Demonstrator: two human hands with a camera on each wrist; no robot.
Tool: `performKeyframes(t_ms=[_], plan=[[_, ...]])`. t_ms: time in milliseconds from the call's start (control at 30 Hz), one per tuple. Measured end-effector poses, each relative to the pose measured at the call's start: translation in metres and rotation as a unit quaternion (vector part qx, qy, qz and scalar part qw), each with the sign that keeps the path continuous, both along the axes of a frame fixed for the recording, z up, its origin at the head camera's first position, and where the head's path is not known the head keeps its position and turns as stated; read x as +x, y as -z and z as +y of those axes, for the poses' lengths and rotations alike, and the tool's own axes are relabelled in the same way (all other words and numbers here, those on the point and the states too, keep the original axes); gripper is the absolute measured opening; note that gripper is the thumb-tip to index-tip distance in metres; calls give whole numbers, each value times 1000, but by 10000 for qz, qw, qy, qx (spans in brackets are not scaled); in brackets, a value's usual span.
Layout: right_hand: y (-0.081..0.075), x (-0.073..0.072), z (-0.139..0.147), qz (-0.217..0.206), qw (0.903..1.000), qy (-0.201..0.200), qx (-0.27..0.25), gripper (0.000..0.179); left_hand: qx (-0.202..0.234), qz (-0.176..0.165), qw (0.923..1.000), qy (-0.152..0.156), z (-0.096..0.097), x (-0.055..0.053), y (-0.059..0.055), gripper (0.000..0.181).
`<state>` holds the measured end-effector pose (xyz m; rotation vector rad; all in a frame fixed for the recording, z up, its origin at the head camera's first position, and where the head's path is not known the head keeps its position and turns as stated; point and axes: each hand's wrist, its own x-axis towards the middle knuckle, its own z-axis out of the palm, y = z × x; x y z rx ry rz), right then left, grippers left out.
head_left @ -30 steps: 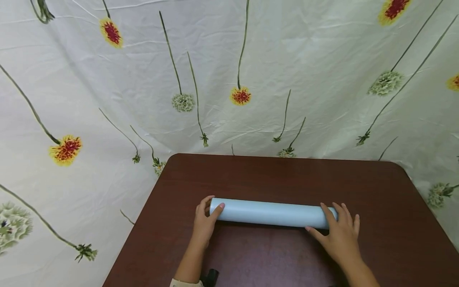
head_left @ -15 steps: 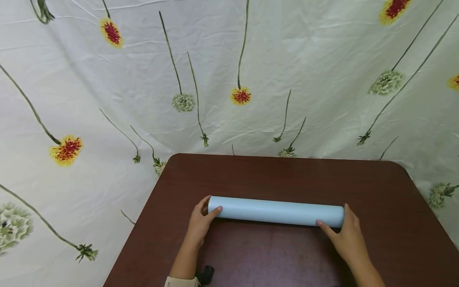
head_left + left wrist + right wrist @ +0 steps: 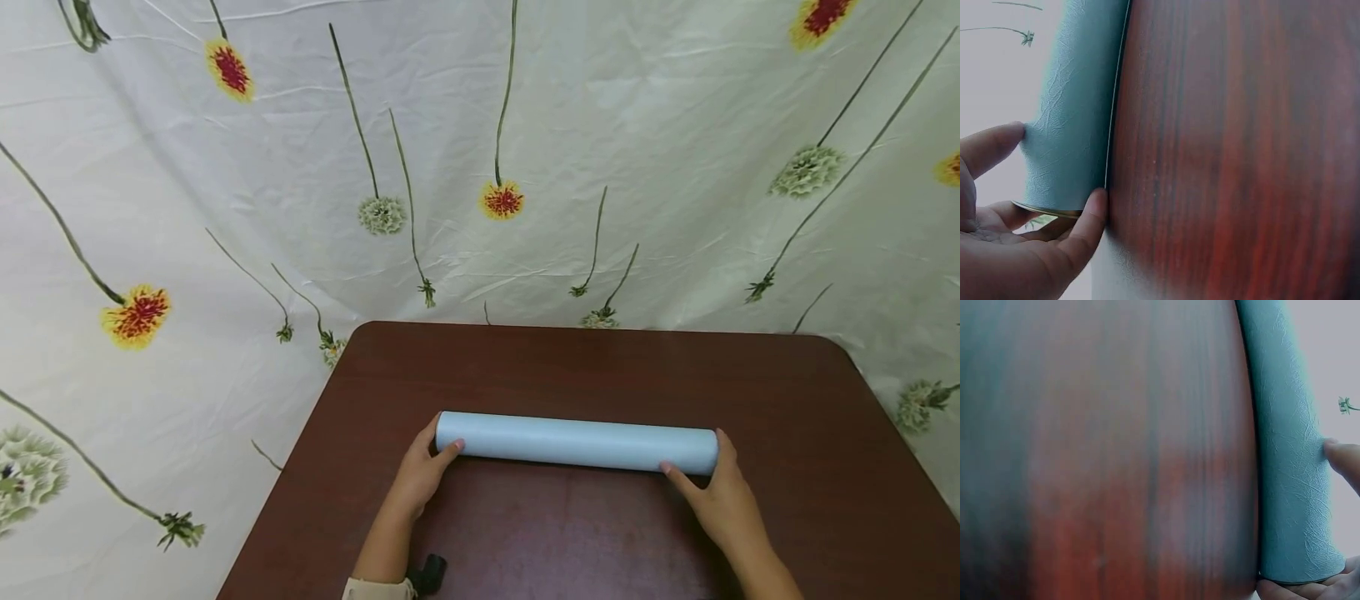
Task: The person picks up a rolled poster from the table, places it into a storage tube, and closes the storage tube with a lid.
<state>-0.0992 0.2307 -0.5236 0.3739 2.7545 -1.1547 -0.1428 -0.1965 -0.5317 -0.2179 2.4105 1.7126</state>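
Note:
A long light blue tube (image 3: 577,440) with a finely wrinkled surface lies sideways across the dark brown table, close over its top. My left hand (image 3: 418,475) holds its left end, thumb on the near side and fingers round the end. In the left wrist view a gold-coloured edge shows at that end of the tube (image 3: 1072,112), with fingers of the left hand (image 3: 1035,244) beneath it. At the other end, my right hand (image 3: 727,504) grips likewise, thumb on the near side; in the right wrist view its fingertips (image 3: 1279,590) reach under the tube (image 3: 1294,456).
The brown table (image 3: 570,533) has rounded far corners. Behind and left of it hangs a white cloth (image 3: 300,167) printed with flowers. A small black object (image 3: 428,575) shows beside the left sleeve (image 3: 378,590).
The right hand has shifted outward, its fingers moving from the tube's top to round its right end. The left hand and tube moved slightly left, then stayed nearly still.

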Motion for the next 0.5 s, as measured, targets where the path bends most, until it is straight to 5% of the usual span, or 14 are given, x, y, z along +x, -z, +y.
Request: performKeyframes(t_ms=[500], plan=[[2, -1, -1, 113, 9999, -73, 30, 118, -177, -330, 9991, 194, 2, -3, -2, 83]])
